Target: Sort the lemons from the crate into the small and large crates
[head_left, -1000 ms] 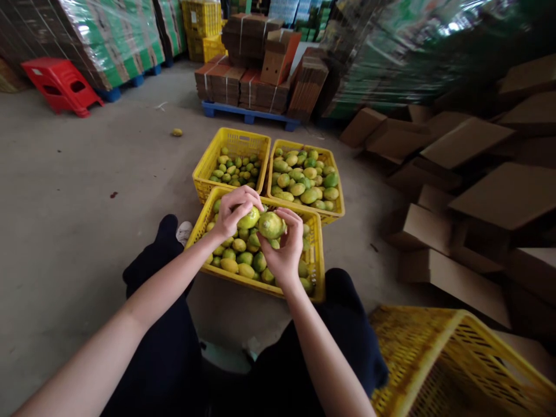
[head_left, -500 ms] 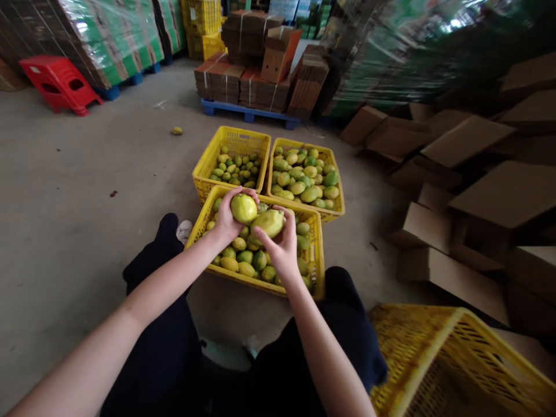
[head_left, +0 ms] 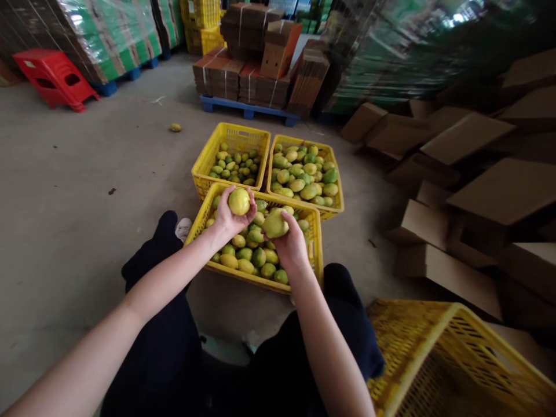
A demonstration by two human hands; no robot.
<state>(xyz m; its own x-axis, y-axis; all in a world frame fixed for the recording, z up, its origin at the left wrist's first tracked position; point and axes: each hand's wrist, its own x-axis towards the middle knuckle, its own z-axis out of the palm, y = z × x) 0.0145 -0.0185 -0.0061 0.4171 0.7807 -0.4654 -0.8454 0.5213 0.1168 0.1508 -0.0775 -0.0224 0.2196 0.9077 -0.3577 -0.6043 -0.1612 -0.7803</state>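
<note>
My left hand [head_left: 228, 217] holds a yellow-green fruit [head_left: 238, 201] in its curled fingers, above the near yellow crate [head_left: 318, 243]. Beside it on the right, my right hand [head_left: 293, 243] grips a second, greener fruit [head_left: 275, 224] between thumb and fingers. The two held fruits are a little apart. Under both hands the near crate is filled with green and yellow fruits [head_left: 259, 258]. Behind it stand a back left crate [head_left: 200, 168] with smaller fruits and a back right crate [head_left: 337, 202] with larger ones.
A tilted yellow crate [head_left: 412, 347] is at the lower right, below a pile of cardboard boxes [head_left: 460, 278]. Flattened cartons lie on a blue pallet [head_left: 249, 112] at the back. A red stool [head_left: 56, 78] and one loose fruit [head_left: 175, 127] are on the floor.
My hands have moved apart, each still with its fruit. The right one has shifted slightly right, and its fruit is turned differently. The left has moved slightly left and up.
</note>
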